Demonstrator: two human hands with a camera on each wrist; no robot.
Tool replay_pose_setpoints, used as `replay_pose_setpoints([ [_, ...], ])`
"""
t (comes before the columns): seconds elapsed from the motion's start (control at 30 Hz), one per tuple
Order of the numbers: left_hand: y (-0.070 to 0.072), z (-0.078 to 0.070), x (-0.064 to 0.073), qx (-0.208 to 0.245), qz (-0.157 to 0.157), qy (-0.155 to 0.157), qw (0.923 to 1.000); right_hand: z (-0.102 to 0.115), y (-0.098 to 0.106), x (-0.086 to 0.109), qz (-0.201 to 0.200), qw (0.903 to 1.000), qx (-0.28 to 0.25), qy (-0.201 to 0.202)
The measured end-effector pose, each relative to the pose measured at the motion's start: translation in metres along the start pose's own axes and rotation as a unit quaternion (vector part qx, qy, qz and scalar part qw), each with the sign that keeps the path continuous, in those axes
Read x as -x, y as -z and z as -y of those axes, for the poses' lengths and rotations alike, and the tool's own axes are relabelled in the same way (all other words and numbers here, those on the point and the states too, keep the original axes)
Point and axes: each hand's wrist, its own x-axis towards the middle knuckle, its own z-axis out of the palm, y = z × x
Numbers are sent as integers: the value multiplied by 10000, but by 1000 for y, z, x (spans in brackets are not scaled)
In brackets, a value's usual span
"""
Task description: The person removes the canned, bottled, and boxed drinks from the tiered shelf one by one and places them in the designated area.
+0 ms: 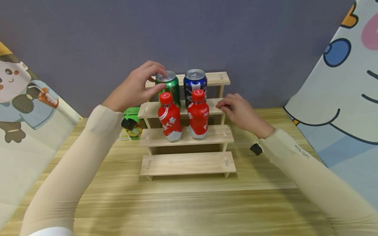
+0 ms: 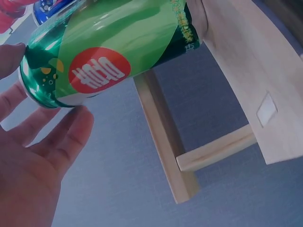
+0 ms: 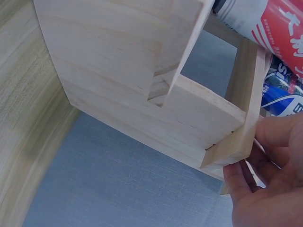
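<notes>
At the upper left of the stepped wooden rack [image 1: 186, 163], my left hand [image 1: 143, 80] holds a green drink can [image 2: 118, 52] near its top, thumb on the front side and fingers on the far side. The can stands upright on the third step. To its right is a blue can [image 1: 195, 80]. Two red bottles, the left bottle [image 1: 169, 121] and the right bottle [image 1: 199, 118], stand on the step below, in front of the cans. My right hand [image 1: 239, 109] pinches the right end of the third step [image 3: 246, 109] between thumb and fingers.
A green package [image 1: 133, 123] sits on the wooden table [image 1: 183, 209], partly behind the rack's left side. A grey-blue wall [image 1: 189, 32] rises close behind the rack. Cartoon-printed panels, the left panel [image 1: 26, 98] and the right panel [image 1: 348, 98], flank the table.
</notes>
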Motion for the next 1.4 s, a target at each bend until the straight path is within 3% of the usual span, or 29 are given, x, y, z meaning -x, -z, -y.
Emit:
replay_pose_setpoints([
  [0.2,-1,0,0,148,-19,106,9998,2,1,0,3,10000,-28,28],
  [0.47,-3,-1,1,541,453,689,9951,3,2,1,49,10000,-30,-65],
  [0.6,-1,2,8,396,289,672,9965,4,1,0,17,10000,-15,7],
  [0.97,20,10,45,86,-774,569,9953,5,3,2,-73,9999,-36,84],
  [1.2,39,5,72,-294,-949,776,9920,5,3,3,-77,9999,-83,97],
  [1.4,51,5,105,-631,-999,816,9896,4,2,4,-132,9998,-54,171],
])
